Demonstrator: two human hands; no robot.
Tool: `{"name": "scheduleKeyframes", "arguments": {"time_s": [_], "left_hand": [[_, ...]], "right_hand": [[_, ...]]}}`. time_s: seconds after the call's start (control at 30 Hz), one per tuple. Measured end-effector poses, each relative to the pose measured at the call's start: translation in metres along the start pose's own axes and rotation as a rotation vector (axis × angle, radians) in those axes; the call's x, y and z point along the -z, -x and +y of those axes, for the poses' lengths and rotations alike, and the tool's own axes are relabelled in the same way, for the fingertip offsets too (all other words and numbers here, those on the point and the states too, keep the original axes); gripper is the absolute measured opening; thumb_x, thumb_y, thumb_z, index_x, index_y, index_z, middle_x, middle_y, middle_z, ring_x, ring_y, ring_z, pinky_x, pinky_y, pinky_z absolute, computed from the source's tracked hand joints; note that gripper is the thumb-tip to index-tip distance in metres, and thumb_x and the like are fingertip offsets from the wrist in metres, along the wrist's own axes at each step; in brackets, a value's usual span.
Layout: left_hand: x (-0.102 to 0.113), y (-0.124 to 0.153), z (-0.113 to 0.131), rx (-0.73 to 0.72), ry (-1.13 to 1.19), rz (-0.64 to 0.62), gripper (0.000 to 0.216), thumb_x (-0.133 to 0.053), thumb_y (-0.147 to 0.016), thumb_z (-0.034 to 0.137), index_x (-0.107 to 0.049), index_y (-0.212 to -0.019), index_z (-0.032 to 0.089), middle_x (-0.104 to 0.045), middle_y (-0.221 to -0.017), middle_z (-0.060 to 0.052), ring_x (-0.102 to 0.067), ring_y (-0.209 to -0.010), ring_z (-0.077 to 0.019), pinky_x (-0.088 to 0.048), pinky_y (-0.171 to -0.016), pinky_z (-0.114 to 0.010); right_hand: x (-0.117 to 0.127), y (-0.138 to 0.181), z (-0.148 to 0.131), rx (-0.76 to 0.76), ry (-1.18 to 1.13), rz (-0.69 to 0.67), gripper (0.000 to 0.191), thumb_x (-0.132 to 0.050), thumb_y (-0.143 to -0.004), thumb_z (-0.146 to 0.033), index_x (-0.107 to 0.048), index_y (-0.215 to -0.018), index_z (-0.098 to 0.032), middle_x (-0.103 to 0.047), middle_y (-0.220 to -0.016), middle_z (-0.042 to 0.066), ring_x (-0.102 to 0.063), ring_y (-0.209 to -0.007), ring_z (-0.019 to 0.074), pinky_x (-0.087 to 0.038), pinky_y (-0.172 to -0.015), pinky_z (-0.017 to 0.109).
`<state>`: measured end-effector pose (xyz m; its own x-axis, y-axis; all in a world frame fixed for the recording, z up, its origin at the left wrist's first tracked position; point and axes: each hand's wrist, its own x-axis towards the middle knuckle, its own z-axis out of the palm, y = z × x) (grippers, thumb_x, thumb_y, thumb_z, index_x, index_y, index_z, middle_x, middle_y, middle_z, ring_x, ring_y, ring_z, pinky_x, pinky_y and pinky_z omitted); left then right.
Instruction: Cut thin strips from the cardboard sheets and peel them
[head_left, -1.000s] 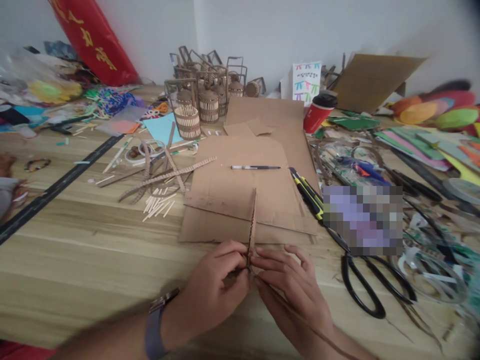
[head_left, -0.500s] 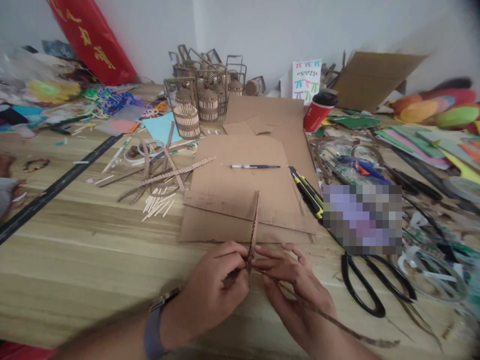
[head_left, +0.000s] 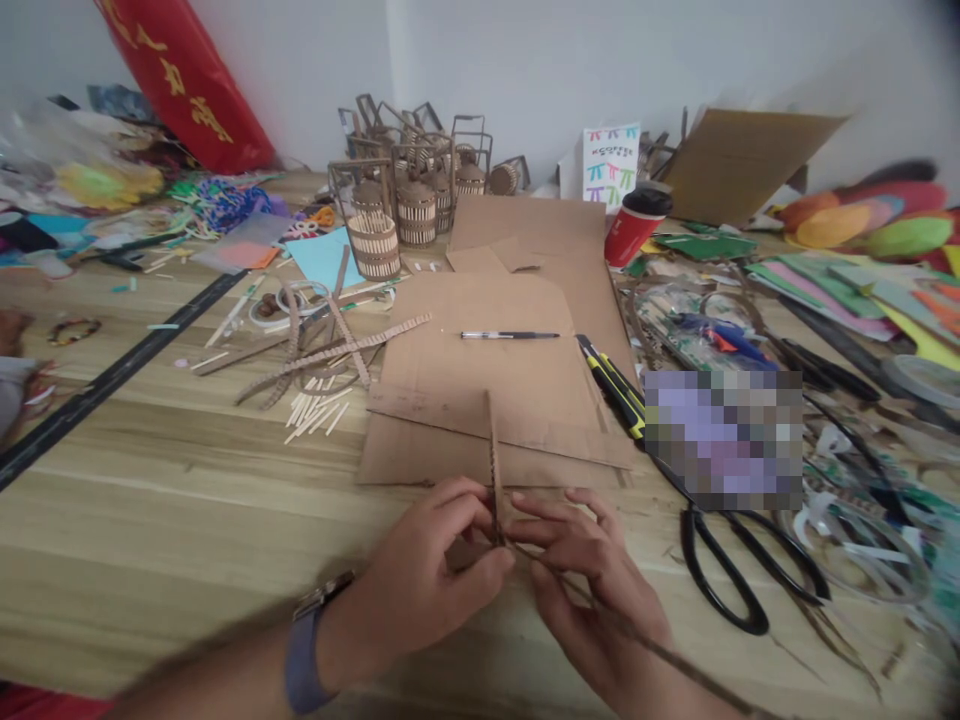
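Observation:
A narrow corrugated cardboard strip stands up between my hands, its top end over the cardboard sheets. My left hand, with a watch at the wrist, pinches its lower end between thumb and fingers. My right hand is closed on a thin brown strip that trails across the palm and wrist toward the bottom right. The fingertips of both hands nearly meet at the base of the upright strip. Whether the two strips are one bent piece is hidden by the fingers.
Cardboard sheets lie ahead with a pen on top. A utility knife and black-handled scissors are at right. Ribbed strips and small sticks lie left; little lantern-like baskets and a red cup stand behind.
The upright strip has swung slightly left and turned to show more of its flat face. My left thumb has stretched forward to the right. The trailing strip now reaches lower right.

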<state>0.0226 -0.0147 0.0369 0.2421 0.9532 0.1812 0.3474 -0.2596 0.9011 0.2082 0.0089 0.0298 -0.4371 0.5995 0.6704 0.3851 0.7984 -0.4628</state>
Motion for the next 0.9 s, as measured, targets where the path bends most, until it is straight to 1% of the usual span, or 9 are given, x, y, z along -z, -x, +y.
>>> {"name": "scheduleKeyframes", "arguments": {"time_s": [0.07, 0.17, 0.27, 0.33, 0.43, 0.5, 0.6, 0.8, 0.9], "left_hand": [[0.0001, -0.0015, 0.0002, -0.011, -0.006, 0.002, 0.014, -0.050, -0.090, 0.020, -0.054, -0.077, 0.019, -0.060, -0.089, -0.003, -0.058, -0.085, -0.0149, -0.046, -0.077, -0.026], [-0.0006, -0.0019, 0.0000, -0.048, -0.023, 0.031, 0.017, -0.046, -0.091, 0.016, -0.054, -0.076, 0.019, -0.060, -0.088, -0.003, -0.057, -0.084, -0.0140, -0.046, -0.076, -0.025], [-0.0028, -0.0006, -0.0016, -0.065, -0.044, 0.055, 0.017, -0.047, -0.089, 0.011, -0.052, -0.075, 0.018, -0.059, -0.087, -0.002, -0.056, -0.083, -0.0128, -0.045, -0.075, -0.023], [-0.0045, 0.0001, -0.0027, -0.074, -0.056, 0.060, 0.018, -0.047, -0.087, 0.008, -0.050, -0.072, 0.018, -0.059, -0.086, -0.002, -0.056, -0.082, -0.0122, -0.044, -0.073, -0.022], [-0.0059, 0.0001, -0.0029, -0.083, -0.071, 0.063, 0.018, -0.047, -0.083, 0.006, -0.047, -0.070, 0.018, -0.059, -0.084, -0.001, -0.055, -0.081, -0.0121, -0.044, -0.072, -0.021], [-0.0058, -0.0001, -0.0019, -0.092, -0.075, 0.065, 0.018, -0.046, -0.082, 0.005, -0.048, -0.070, 0.019, -0.060, -0.082, -0.001, -0.056, -0.080, -0.0125, -0.044, -0.072, -0.022], [-0.0046, -0.0001, -0.0008, -0.113, -0.069, 0.051, 0.018, -0.046, -0.082, 0.006, -0.051, -0.071, 0.019, -0.061, -0.080, -0.001, -0.056, -0.078, -0.0128, -0.044, -0.071, -0.022], [-0.0017, -0.0012, -0.0022, -0.109, -0.044, 0.034, 0.018, -0.046, -0.082, 0.005, -0.051, -0.070, 0.018, -0.061, -0.081, 0.000, -0.056, -0.078, -0.0112, -0.043, -0.071, -0.020], [-0.0005, -0.0022, -0.0015, -0.077, -0.011, 0.014, 0.016, -0.047, -0.082, 0.008, -0.051, -0.070, 0.018, -0.060, -0.083, 0.000, -0.055, -0.077, -0.0109, -0.042, -0.070, -0.020]], "right_hand": [[-0.0002, 0.0000, -0.0005, 0.015, 0.042, -0.029, 0.023, -0.056, -0.083, -0.007, -0.047, -0.091, -0.027, -0.077, -0.090, -0.001, -0.072, -0.096, 0.0197, -0.040, -0.095, 0.041], [-0.0003, -0.0015, -0.0006, 0.032, 0.110, -0.076, 0.021, -0.062, -0.083, -0.015, -0.050, -0.096, -0.027, -0.077, -0.095, 0.000, -0.071, -0.098, 0.0206, -0.040, -0.095, 0.040], [-0.0010, -0.0045, -0.0014, 0.044, 0.150, -0.049, 0.018, -0.061, -0.085, -0.014, -0.051, -0.094, -0.027, -0.077, -0.092, -0.002, -0.072, -0.093, 0.0178, -0.039, -0.095, 0.037], [-0.0010, -0.0062, -0.0020, 0.022, 0.131, -0.033, 0.018, -0.058, -0.087, -0.011, -0.051, -0.091, -0.027, -0.077, -0.088, -0.003, -0.073, -0.090, 0.0165, -0.040, -0.094, 0.036], [-0.0001, -0.0062, -0.0019, -0.010, 0.075, -0.056, 0.020, -0.058, -0.085, -0.009, -0.050, -0.090, -0.027, -0.077, -0.089, -0.003, -0.073, -0.091, 0.0179, -0.042, -0.094, 0.037], [0.0005, -0.0047, -0.0014, -0.022, 0.055, -0.049, 0.023, -0.056, -0.083, -0.007, -0.049, -0.091, -0.027, -0.077, -0.088, -0.003, -0.073, -0.090, 0.0185, -0.040, -0.096, 0.039], [0.0008, -0.0022, -0.0011, -0.031, 0.034, -0.002, 0.023, -0.055, -0.083, -0.006, -0.047, -0.089, -0.027, -0.077, -0.084, -0.004, -0.074, -0.088, 0.0190, -0.040, -0.097, 0.039], [0.0025, 0.0010, 0.0007, -0.144, -0.064, -0.021, 0.016, -0.050, -0.089, -0.011, -0.050, -0.093, -0.026, -0.076, -0.087, -0.001, -0.072, -0.096, 0.0210, -0.039, -0.098, 0.042], [0.0016, 0.0020, 0.0018, -0.129, -0.037, -0.027, 0.016, -0.051, -0.089, -0.011, -0.049, -0.093, -0.026, -0.076, -0.090, 0.000, -0.071, -0.098, 0.0206, -0.037, -0.098, 0.043]]}}
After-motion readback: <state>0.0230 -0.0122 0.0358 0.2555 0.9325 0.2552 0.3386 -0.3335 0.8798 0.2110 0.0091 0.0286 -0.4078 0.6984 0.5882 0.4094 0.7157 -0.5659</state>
